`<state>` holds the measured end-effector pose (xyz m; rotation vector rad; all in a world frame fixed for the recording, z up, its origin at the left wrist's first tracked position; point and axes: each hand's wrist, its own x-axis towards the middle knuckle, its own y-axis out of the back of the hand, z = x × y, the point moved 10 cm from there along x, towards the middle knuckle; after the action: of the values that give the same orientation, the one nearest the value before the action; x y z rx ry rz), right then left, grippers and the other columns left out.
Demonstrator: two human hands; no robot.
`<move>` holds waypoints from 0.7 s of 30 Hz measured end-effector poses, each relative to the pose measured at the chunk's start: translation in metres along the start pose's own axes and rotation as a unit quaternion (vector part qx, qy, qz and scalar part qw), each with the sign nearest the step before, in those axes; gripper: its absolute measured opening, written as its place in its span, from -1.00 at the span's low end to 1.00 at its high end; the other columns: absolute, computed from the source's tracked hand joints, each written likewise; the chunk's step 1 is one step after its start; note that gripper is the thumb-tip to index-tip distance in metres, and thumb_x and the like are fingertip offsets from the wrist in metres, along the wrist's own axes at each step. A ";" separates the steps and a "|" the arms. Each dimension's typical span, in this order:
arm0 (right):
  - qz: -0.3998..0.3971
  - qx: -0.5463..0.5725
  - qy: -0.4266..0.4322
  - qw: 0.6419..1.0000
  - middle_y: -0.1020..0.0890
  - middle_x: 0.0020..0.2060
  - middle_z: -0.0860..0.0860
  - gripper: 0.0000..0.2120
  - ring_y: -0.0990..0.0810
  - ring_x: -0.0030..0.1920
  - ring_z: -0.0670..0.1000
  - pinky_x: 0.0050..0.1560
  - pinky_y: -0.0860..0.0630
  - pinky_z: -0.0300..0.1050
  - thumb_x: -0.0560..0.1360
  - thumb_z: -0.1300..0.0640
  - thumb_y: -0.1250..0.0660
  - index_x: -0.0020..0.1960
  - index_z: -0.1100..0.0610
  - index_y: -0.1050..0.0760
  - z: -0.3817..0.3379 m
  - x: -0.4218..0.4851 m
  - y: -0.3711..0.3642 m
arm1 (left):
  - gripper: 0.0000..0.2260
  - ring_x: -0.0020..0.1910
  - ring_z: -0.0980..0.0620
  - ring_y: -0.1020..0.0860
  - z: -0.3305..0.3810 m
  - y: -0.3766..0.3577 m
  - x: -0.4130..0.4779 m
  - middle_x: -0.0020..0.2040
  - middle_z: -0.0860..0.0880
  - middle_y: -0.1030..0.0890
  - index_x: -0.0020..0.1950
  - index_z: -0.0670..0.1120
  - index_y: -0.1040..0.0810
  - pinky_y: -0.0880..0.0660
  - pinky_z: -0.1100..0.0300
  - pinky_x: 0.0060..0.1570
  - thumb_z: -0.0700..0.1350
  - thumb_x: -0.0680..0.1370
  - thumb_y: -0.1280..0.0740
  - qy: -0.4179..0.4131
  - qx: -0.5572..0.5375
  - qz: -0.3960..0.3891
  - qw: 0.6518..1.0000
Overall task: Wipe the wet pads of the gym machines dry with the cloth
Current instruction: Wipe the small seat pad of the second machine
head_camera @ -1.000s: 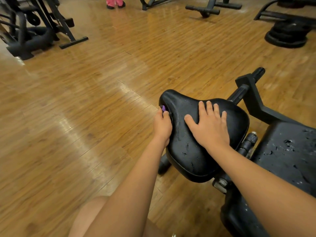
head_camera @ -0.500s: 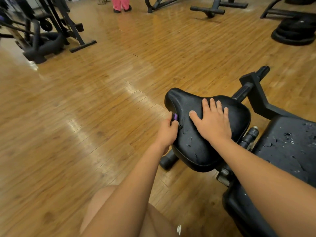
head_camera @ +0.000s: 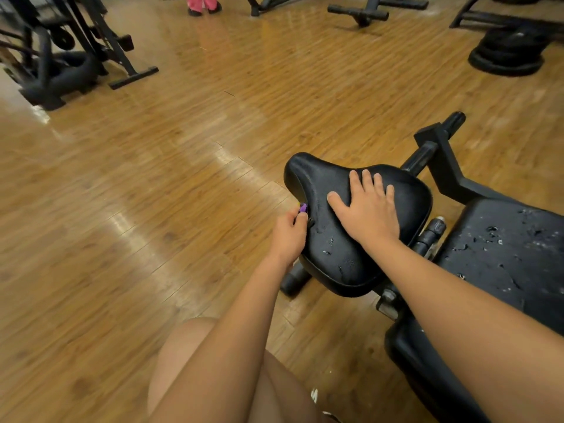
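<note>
A black saddle-shaped pad (head_camera: pixel 332 254) with water drops on its near part stands right of centre. My right hand (head_camera: pixel 366 212) lies flat on its top, fingers straight and spread. My left hand (head_camera: pixel 288 236) is curled at the pad's left edge and grips a small purple thing (head_camera: pixel 302 207). Only the tip of that thing shows above the fist, so I cannot tell if it is the cloth. To the right, a larger black pad (head_camera: pixel 503 248) on the same machine is speckled with drops.
The wooden floor (head_camera: pixel 152 209) stretches left and ahead. Black machine frames (head_camera: pixel 70 56) stand at the far left, a stack of weight plates (head_camera: pixel 506 53) at the far right. A person in pink trousers (head_camera: pixel 203 3) stands at the top. My bare knee (head_camera: pixel 189 355) is below.
My left hand has slid a little along the pad's left edge toward me, still gripping the purple thing. My right hand stays flat on the pad. The view has shifted slightly.
</note>
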<state>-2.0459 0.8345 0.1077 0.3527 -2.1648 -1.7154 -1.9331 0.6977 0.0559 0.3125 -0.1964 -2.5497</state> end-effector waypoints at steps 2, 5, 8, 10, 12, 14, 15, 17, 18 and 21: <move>-0.002 0.002 0.002 1.000 -0.12 0.56 0.12 -0.25 -0.01 0.56 0.15 0.52 0.05 0.20 0.54 -0.36 0.12 0.58 0.07 -0.04 0.000 -0.002 0.001 | -0.71 -0.12 0.04 -0.59 -0.004 0.007 -0.020 -0.07 -0.09 -0.70 0.09 -0.14 -0.62 -0.53 -0.07 0.01 -0.03 0.59 -0.17 -0.010 -0.004 0.014 1.000; 0.000 0.008 0.006 1.000 -0.12 0.56 0.12 -0.26 -0.01 0.56 0.16 0.52 0.05 0.20 0.55 -0.35 0.12 0.58 0.08 -0.04 0.000 -0.004 0.001 | -0.76 -0.23 0.24 -0.50 -0.013 0.010 -0.053 -0.21 0.20 -0.60 0.12 -0.10 -0.62 -0.44 0.18 -0.12 -0.17 0.66 -0.15 -0.013 -0.030 0.062 0.998; 0.002 0.007 0.005 1.000 -0.12 0.56 0.12 -0.26 -0.01 0.56 0.16 0.53 0.05 0.19 0.55 -0.35 0.11 0.58 0.08 -0.04 0.000 -0.004 0.002 | -0.73 -0.11 0.51 -0.49 -0.012 0.006 -0.073 -0.08 0.37 -0.52 0.28 0.00 -0.51 -0.36 0.52 -0.05 -0.23 0.67 -0.15 -0.013 -0.077 0.114 0.990; 0.003 0.008 0.006 1.000 -0.12 0.56 0.12 -0.26 -0.01 0.56 0.16 0.53 0.05 0.19 0.55 -0.35 0.11 0.58 0.09 -0.05 0.001 -0.003 0.001 | -0.73 0.04 0.47 -0.50 -0.010 0.005 -0.063 0.06 0.28 -0.56 0.27 0.02 -0.53 -0.36 0.49 0.09 -0.22 0.68 -0.15 -0.014 -0.097 0.124 0.988; 0.004 0.008 0.006 1.000 -0.13 0.55 0.13 -0.25 -0.02 0.55 0.16 0.52 0.05 0.19 0.55 -0.35 0.10 0.58 0.09 -0.06 0.001 -0.001 0.000 | -0.73 0.22 0.30 -0.50 -0.014 0.006 -0.044 0.22 0.15 -0.57 0.30 -0.06 -0.55 -0.37 0.35 0.23 -0.19 0.68 -0.15 -0.001 -0.132 0.122 0.984; 0.007 0.011 0.005 1.000 -0.15 0.55 0.13 -0.26 -0.03 0.55 0.16 0.52 0.04 0.20 0.55 -0.34 0.10 0.57 0.09 -0.07 0.001 -0.001 0.000 | -0.69 0.36 0.05 -0.48 -0.025 0.008 -0.032 0.35 -0.02 -0.54 0.38 -0.17 -0.51 -0.36 0.26 0.29 -0.16 0.68 -0.16 0.019 -0.147 0.132 0.980; 0.009 0.012 0.005 1.000 -0.15 0.55 0.14 -0.26 -0.03 0.55 0.17 0.52 0.04 0.20 0.55 -0.34 0.09 0.57 0.10 -0.08 0.000 -0.002 0.000 | -0.69 0.37 0.01 -0.47 -0.029 0.009 -0.032 0.35 -0.04 -0.54 0.39 -0.18 -0.50 -0.36 0.26 0.28 -0.16 0.68 -0.16 0.023 -0.151 0.147 0.977; 0.007 0.012 0.005 1.000 -0.15 0.55 0.14 -0.26 -0.03 0.55 0.17 0.52 0.04 0.20 0.55 -0.33 0.09 0.57 0.10 -0.08 0.000 -0.003 0.002 | -0.68 0.38 0.03 -0.45 -0.032 0.008 -0.043 0.34 0.04 -0.52 0.41 -0.18 -0.48 -0.35 0.26 0.31 -0.16 0.68 -0.16 0.027 -0.158 0.187 0.969; 0.003 0.013 0.004 1.000 -0.15 0.55 0.13 -0.26 -0.03 0.55 0.16 0.52 0.04 0.19 0.55 -0.33 0.09 0.57 0.10 -0.08 -0.001 -0.004 0.002 | -0.67 0.39 0.05 -0.45 -0.035 0.007 -0.052 0.34 0.06 -0.51 0.43 -0.16 -0.46 -0.34 0.22 0.36 -0.15 0.68 -0.16 0.032 -0.160 0.211 0.964; 0.002 0.015 0.003 1.000 -0.15 0.55 0.13 -0.27 -0.04 0.55 0.17 0.52 0.03 0.19 0.55 -0.33 0.09 0.57 0.10 -0.08 -0.002 -0.006 0.005 | -0.63 0.34 0.10 -0.47 -0.043 -0.007 -0.097 0.38 0.01 -0.52 0.48 -0.09 -0.42 -0.38 0.17 0.37 -0.11 0.68 -0.14 0.047 -0.159 0.257 0.952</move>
<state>-2.0395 0.8365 0.1121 0.3600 -2.1877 -1.6785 -1.8457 0.7536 0.0304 0.2201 0.1534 -2.0031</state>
